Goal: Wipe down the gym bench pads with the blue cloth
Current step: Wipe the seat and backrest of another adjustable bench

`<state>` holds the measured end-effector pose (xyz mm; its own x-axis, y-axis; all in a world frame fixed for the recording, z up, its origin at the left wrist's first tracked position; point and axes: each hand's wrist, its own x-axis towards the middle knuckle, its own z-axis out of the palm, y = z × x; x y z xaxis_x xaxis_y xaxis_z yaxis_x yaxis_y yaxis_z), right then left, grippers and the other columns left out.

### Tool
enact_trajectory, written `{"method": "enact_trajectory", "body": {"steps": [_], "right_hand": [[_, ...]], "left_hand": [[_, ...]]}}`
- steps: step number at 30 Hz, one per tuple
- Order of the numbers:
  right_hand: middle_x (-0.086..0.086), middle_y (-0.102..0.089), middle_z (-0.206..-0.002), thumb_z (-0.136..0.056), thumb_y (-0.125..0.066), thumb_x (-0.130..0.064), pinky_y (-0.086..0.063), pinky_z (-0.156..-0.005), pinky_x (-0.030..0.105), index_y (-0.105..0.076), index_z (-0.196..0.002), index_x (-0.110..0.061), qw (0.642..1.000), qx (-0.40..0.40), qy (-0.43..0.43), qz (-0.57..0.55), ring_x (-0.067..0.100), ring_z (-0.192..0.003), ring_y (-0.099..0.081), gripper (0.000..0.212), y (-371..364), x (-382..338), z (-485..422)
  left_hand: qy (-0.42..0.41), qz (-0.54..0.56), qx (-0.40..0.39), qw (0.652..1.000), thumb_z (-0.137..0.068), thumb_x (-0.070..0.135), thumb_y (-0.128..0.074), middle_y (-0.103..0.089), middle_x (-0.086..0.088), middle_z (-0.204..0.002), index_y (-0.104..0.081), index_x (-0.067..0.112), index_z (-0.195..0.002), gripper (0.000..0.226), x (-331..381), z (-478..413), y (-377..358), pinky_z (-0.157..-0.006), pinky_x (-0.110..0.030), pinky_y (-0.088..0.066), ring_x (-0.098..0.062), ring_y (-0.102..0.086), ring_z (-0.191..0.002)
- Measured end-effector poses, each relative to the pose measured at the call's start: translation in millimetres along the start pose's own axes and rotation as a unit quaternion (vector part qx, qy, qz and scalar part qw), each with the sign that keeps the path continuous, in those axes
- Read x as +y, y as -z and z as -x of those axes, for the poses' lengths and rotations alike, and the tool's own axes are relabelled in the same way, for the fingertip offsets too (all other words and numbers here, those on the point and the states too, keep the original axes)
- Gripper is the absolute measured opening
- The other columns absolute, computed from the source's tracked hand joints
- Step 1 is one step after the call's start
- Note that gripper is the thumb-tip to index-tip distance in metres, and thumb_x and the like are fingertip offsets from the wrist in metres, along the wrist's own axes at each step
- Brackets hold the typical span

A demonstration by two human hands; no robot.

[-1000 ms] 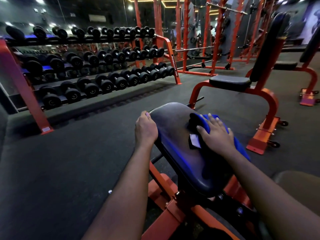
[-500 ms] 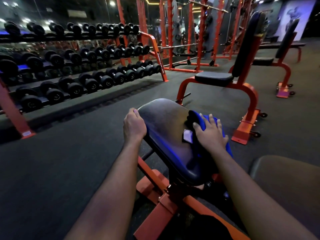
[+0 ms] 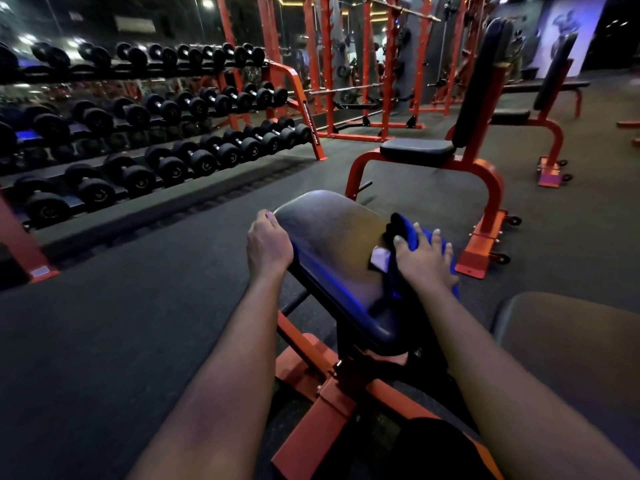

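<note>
Dark rubber floor (image 3: 121, 323); dumbbell rack (image 3: 156, 133), 10 o'clock; orange squat racks (image 3: 363, 64), 12 o'clock; wall mural (image 3: 561, 36), 1 o'clock.

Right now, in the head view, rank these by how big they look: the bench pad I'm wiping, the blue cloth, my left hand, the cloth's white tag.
1. bench pad
2. left hand and blue cloth: about alike, the cloth partly hidden under the right hand
3. white tag
</note>
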<state>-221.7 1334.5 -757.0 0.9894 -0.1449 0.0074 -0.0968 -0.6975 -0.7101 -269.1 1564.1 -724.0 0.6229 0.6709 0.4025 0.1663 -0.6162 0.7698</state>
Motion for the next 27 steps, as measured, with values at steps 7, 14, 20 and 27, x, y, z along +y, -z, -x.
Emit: {"method": "enact_trajectory", "body": {"steps": [7, 14, 20, 27], "right_hand": [[-0.009, 0.001, -0.166, -0.096, -0.03, -0.067, -0.005, -0.118, 0.061, -0.014, -0.154, -0.048, 0.997, 0.002, 0.056, 0.046, 0.018, -0.153, 0.004, 0.063, -9.0, -0.1, 33.2], [-0.016, 0.001, -0.165, -0.097, -0.028, -0.065, -0.002, -0.119, 0.058, -0.01, -0.151, -0.054, 0.962, 0.009, 0.245, 0.121, 0.015, -0.152, 0.008, 0.059, -23.8, -5.2, 101.2], [-0.012, 0.002, -0.166, -0.098, -0.024, -0.064, -0.001, -0.115, 0.066, -0.009, -0.152, -0.054, 0.928, -0.08, 0.325, 0.166, 0.022, -0.153, 0.008, 0.056, -43.9, -95.4, 50.1], [-0.02, -0.004, -0.164, -0.097, -0.032, -0.061, -0.005, -0.119, 0.059, -0.016, -0.15, -0.055, 0.931, -0.014, 0.341, 0.126, 0.011, -0.152, 0.0, 0.055, -27.2, -34.4, 85.0]], "left_hand": [[0.011, -0.011, 0.012, 1.0, -0.106, 0.025, -0.028, -0.062, -0.025, -0.114, -0.058, 0.007, -0.114, 0.036, 2.1, 5.6, 3.4, -0.082, -0.044, -0.043, -0.042, -0.058, -0.104], [0.008, 0.089, -0.054, 0.995, -0.107, 0.031, -0.033, -0.063, -0.023, -0.123, -0.062, 0.007, -0.122, 0.041, -14.6, -1.3, 16.9, -0.09, -0.036, -0.04, -0.038, -0.055, -0.117], [0.014, 0.177, -0.053, 0.983, -0.104, 0.05, -0.025, -0.07, -0.015, -0.113, -0.072, 0.012, -0.111, 0.061, -28.3, -2.8, 40.1, -0.099, -0.047, -0.048, -0.029, -0.062, -0.11], [0.032, 0.135, -0.039, 0.99, -0.1, 0.056, -0.025, -0.066, -0.024, -0.114, -0.068, 0.012, -0.104, 0.061, -20.2, -3.7, 35.8, -0.096, -0.045, -0.047, -0.04, -0.058, -0.112]]}}
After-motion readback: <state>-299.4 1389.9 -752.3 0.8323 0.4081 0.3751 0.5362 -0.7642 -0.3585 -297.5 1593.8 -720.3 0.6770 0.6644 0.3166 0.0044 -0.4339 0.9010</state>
